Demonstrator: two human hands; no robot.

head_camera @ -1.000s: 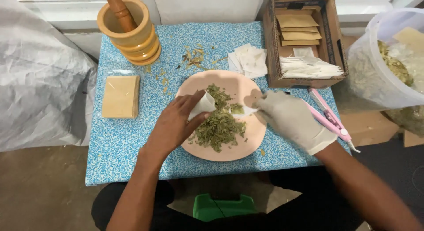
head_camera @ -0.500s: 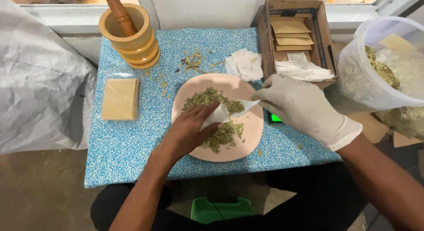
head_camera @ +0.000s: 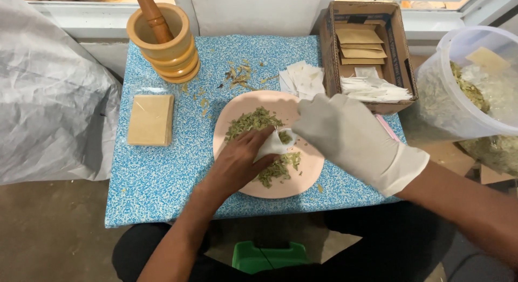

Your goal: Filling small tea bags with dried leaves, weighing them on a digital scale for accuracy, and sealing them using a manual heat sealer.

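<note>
A pink plate point(head_camera: 302, 182) with a heap of dried green leaves point(head_camera: 252, 122) sits in the middle of the blue speckled table point(head_camera: 156, 177). My bare left hand point(head_camera: 237, 163) rests on the plate and pinches a small white filter bag point(head_camera: 273, 143) over the leaves. My right hand point(head_camera: 345, 133), in a white glove, holds the same bag from the right, its fingertips at the bag's mouth. Some leaves lie under the bag and are partly hidden by both hands.
A wooden mortar with pestle point(head_camera: 162, 39) stands at the back left. A stack of tan packets point(head_camera: 151, 119) lies left of the plate. White filter bags point(head_camera: 305, 77) and a cardboard box point(head_camera: 367, 50) of packets sit behind. A clear tub of leaves point(head_camera: 475, 88) stands right.
My left hand has slid down the plate with the bag toward the lower leaves. My gloved right hand has moved in over the plate's right side, covering the pink tool.
</note>
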